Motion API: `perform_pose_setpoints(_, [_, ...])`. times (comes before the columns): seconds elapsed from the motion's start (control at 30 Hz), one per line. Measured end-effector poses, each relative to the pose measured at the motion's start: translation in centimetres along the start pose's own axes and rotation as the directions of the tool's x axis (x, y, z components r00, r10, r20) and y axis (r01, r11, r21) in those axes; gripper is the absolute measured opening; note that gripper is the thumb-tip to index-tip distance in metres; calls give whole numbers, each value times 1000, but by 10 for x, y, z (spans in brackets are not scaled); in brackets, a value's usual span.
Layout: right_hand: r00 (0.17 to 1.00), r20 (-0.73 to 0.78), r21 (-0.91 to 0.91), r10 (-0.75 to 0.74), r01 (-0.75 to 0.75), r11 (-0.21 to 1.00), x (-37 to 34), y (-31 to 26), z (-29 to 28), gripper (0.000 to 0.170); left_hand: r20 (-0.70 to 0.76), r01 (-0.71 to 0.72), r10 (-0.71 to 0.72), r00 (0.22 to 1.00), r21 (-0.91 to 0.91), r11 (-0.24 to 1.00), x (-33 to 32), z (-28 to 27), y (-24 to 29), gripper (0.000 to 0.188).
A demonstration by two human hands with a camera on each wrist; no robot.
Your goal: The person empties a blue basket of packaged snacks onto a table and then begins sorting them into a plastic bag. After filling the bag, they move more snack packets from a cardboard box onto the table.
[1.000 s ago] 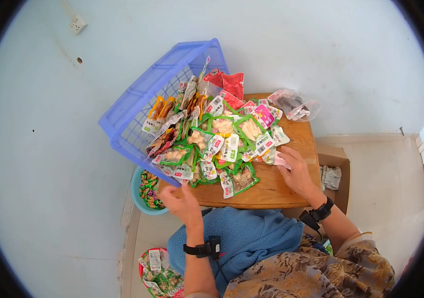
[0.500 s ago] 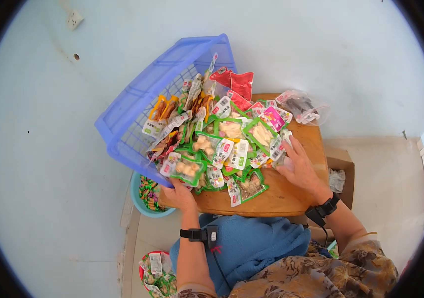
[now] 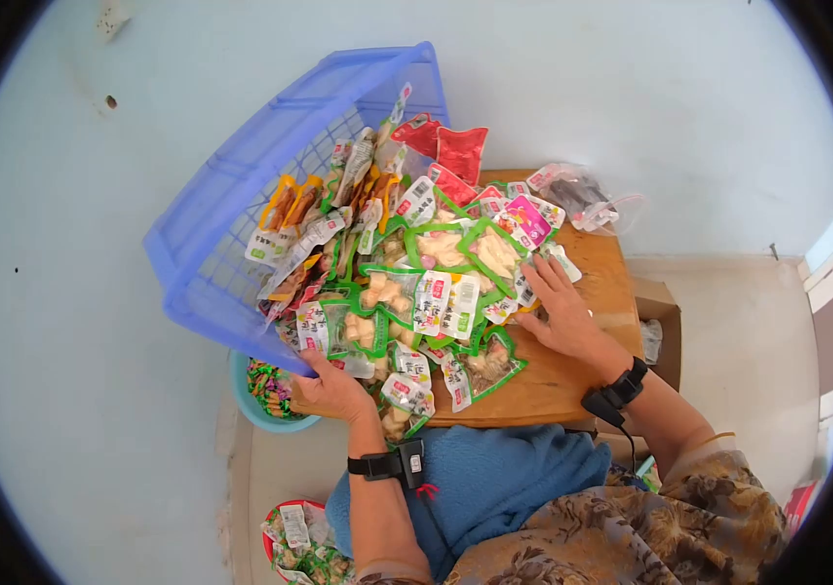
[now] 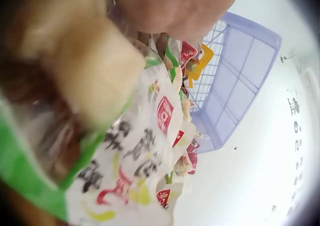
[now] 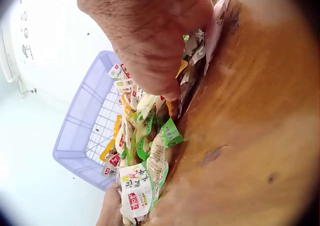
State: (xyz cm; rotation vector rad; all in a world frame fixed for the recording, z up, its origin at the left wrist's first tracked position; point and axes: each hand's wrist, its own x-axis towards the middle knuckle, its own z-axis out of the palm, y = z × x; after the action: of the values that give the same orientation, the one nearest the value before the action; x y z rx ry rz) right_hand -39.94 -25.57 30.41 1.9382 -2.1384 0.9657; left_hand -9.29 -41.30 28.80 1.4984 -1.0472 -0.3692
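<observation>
A tilted blue plastic basket (image 3: 231, 195) leans with its mouth facing the wooden table. Vacuum-sealed snack packets (image 3: 441, 247) with green, yellow and white edges spill out of it in a heap. My left hand (image 3: 336, 392) grips the basket's lower front corner, its fingertips partly hidden by the rim. In the left wrist view a green-edged packet (image 4: 135, 151) lies close by that hand. My right hand (image 3: 564, 314) rests at the heap's right side, fingers extended against the packets. Another packet (image 3: 406, 402) hangs over the table's front edge.
The wooden table (image 3: 582, 375) stands against a pale wall. A clear bag with dark contents (image 3: 580, 198) lies at its back right. Below are a light-blue basin (image 3: 275, 417) of small wrapped items, a red container (image 3: 267, 546) of packets and a cardboard box (image 3: 668, 341).
My left hand has moved onto the basket's corner, and the basket has shifted left. Packets have slid forward, one to the table's front edge. My right hand has moved up against the heap.
</observation>
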Motion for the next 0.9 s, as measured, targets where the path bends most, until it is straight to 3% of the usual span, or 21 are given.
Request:
perform_pose_setpoints(0.07, [1000,-11,-11,5,-5,1000,-1,-1,0,74,99,89,-73,992,-174,981,-2,-4,0,40])
perform_pose_setpoints(0.1, [1000,-20,-10,-2,2,1000,-2,-2,0,75,109,98,-81,991,-167,981,-4,-8,2,40])
perform_pose_setpoints(0.17, [1000,-21,-8,15,-15,1000,-4,-7,-5,73,228,144,-54,972,-402,904,-10,-13,6,31])
perform_pose_setpoints(0.2, [998,-67,-90,19,-25,996,-5,-12,-10,70,306,199,-48,951,-481,854,-11,-16,-3,43])
perform_pose_setpoints(0.27, [989,-145,-237,-33,-2,972,-5,-35,-22,60,317,173,-12,948,-486,857,-14,-25,-8,46])
perform_pose_setpoints(0.33, [983,-152,-214,-102,68,974,-8,-53,-24,56,346,133,65,936,-517,846,-20,-35,0,53])
perform_pose_setpoints(0.47, [925,-138,8,-354,358,934,-13,-116,-19,42,293,172,-34,955,-459,872,-38,-34,-9,54])
perform_pose_setpoints(0.5, [891,-123,54,-438,447,893,-15,-132,-14,37,284,80,47,958,-420,904,-42,-30,-8,58])
perform_pose_setpoints(0.53, [890,-115,70,-441,450,890,-18,-142,-5,37,276,-17,129,952,-376,927,-44,-29,-8,61])
perform_pose_setpoints(0.57, [898,16,132,-440,435,891,-21,-150,6,39,266,-17,122,956,-363,932,-43,-29,-13,61])
perform_pose_setpoints(0.6, [885,143,186,-442,415,891,-23,-153,16,41,263,55,93,960,-504,862,-41,-28,-17,64])
perform_pose_setpoints(0.67, [881,145,212,-451,417,884,-28,-155,33,40,286,180,30,958,-677,714,-38,-28,-21,73])
perform_pose_setpoints(0.8, [862,150,210,-485,451,867,-31,-151,35,41,269,222,-36,963,-706,672,-35,-37,-28,72])
perform_pose_setpoints(0.83, [855,158,214,-493,458,863,-30,-150,32,41,242,259,-122,963,-691,675,-33,-42,-30,67])
perform_pose_setpoints(0.9, [823,89,145,-561,547,825,-25,-149,24,23,199,296,-221,955,-679,672,-25,-54,-29,63])
